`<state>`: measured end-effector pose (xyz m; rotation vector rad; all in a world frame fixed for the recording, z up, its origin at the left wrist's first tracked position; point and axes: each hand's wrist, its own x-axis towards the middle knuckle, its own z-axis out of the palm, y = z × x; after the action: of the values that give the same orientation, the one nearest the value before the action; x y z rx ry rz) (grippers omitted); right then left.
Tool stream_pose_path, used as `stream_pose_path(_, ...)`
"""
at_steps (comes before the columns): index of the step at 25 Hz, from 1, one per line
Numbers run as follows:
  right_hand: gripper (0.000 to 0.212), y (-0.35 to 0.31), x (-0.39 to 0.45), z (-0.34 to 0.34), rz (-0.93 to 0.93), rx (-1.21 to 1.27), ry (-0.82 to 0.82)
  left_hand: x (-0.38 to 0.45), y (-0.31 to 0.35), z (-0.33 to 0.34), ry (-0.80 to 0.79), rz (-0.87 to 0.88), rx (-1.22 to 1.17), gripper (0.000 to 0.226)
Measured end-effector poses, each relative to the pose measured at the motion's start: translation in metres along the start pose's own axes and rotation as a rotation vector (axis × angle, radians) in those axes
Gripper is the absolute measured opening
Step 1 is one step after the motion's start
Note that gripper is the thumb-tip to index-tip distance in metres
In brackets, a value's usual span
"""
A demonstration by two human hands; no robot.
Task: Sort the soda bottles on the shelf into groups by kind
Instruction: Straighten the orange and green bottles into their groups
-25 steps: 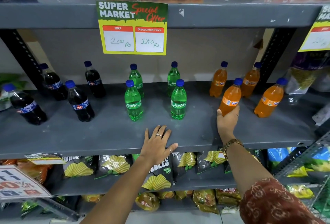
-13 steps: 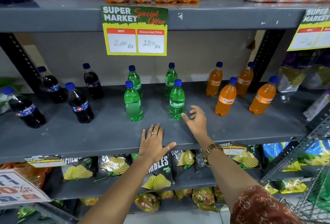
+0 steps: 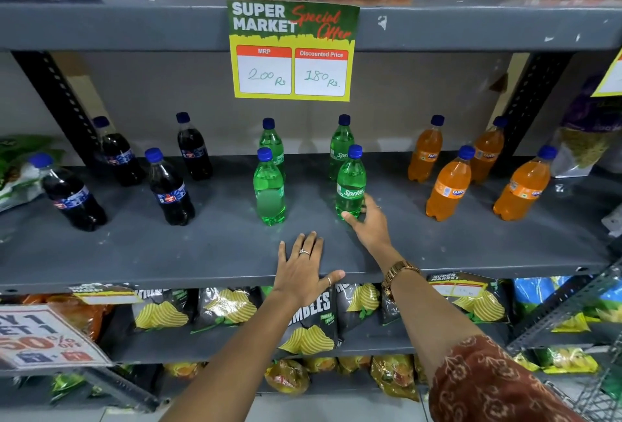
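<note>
Front-right Sprite bottle (image 3: pixel 350 184) stands upright — cap up — right hand (image 3: pixel 369 223) cupping its base.

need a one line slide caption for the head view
Right hand touches a front Sprite bottle while the left hand rests flat on the shelf.

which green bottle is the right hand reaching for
On the grey middle shelf, under the yellow price sign, stand four green bottles. It is the front right bottle, the only one touched by the right hand, its label facing forward.
</note>
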<state>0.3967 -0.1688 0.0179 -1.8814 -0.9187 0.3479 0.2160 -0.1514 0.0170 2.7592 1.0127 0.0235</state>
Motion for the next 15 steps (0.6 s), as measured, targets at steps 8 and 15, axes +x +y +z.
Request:
stream_pose_path(8, 0.084, -0.008, -0.015, 0.000, -0.013, 0.051, 0.197, -0.004, -0.007, 0.005, 0.076, -0.082, -0.014, 0.098)
stream_pose_path(15, 0.011, -0.051, -0.043, 0.034, -0.297, -0.193, 0.191, -0.026, -0.079, -0.010, 0.054, -0.144, 0.032, 0.107)
